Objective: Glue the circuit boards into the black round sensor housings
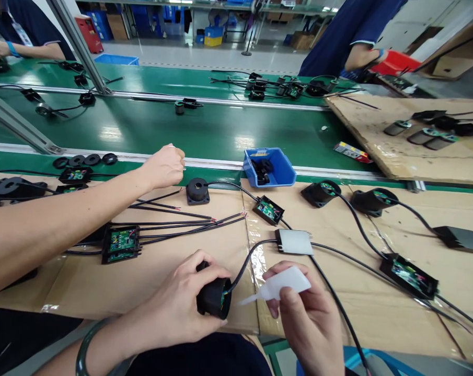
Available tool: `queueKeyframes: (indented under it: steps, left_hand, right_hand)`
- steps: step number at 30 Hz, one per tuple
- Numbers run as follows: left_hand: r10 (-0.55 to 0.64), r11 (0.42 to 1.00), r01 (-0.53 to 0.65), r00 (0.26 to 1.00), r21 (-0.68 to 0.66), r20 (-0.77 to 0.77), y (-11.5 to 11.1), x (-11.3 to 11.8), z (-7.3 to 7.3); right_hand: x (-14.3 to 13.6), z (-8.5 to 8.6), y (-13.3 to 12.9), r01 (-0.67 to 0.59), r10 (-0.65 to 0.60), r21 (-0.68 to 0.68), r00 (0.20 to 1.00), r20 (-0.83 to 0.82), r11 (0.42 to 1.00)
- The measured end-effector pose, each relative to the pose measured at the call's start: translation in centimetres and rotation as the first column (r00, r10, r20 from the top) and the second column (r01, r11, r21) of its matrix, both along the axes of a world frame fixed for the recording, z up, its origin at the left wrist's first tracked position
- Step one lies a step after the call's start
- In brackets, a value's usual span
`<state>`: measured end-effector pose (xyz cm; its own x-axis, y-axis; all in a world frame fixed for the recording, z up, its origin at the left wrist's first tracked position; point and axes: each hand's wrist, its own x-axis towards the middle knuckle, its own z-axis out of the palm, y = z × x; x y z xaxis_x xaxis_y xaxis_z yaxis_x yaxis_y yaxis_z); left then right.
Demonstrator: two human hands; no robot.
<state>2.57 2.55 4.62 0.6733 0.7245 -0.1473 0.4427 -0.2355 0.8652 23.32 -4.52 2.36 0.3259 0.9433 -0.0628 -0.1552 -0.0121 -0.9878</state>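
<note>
My left hand [181,303] is wrapped round a black cylindrical housing [216,297], whose open end faces right and shows green board and small wires inside. A black cable runs from it to a box with a pale grey face [294,242]. Between the thumb and fingers of my right hand [309,313] is a white squeeze bottle [287,282]; its thin nozzle points left, a little short of the housing's open end. Behind my hands, a black round part on a square base [197,191] is cabled to a small open box with a green circuit board [268,209].
Another person's arm [83,214] reaches across from the left, its closed hand above the bench edge. A blue bin [275,169] holds black parts. More housings [373,201] and an open circuit box [411,277] lie right. Beyond runs a green conveyor [220,128] with a cardboard sheet [416,151].
</note>
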Motion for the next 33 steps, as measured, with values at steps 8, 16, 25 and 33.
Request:
queueKeyframes:
  steps: [8,16,25,33]
  left_hand:
    - [-0.022,1.000,0.022,1.000,0.012,0.004,-0.1,0.1,0.3]
    - [-0.020,1.000,0.020,0.999,0.007,-0.031,-0.1,0.0,0.3]
    - [-0.014,0.999,0.014,1.000,0.037,-0.002,-0.1,-0.1,0.0]
    - [0.075,0.996,-0.080,0.992,0.040,0.103,-0.4,0.2,-0.6]
  right_hand:
    - [-1.1,0.4,-0.2,-0.065,-0.008,0.163,0.911,0.413,0.984]
    - [-1.2,1.2,0.4,-0.208,0.049,0.206,0.808,0.587,0.956]
    - [-1.4,1.9,0.6,-0.245,0.037,0.246,0.775,0.630,0.938]
    - [-2.5,2.0,-0.1,0.049,-0.077,0.146,0.978,0.193,0.988]
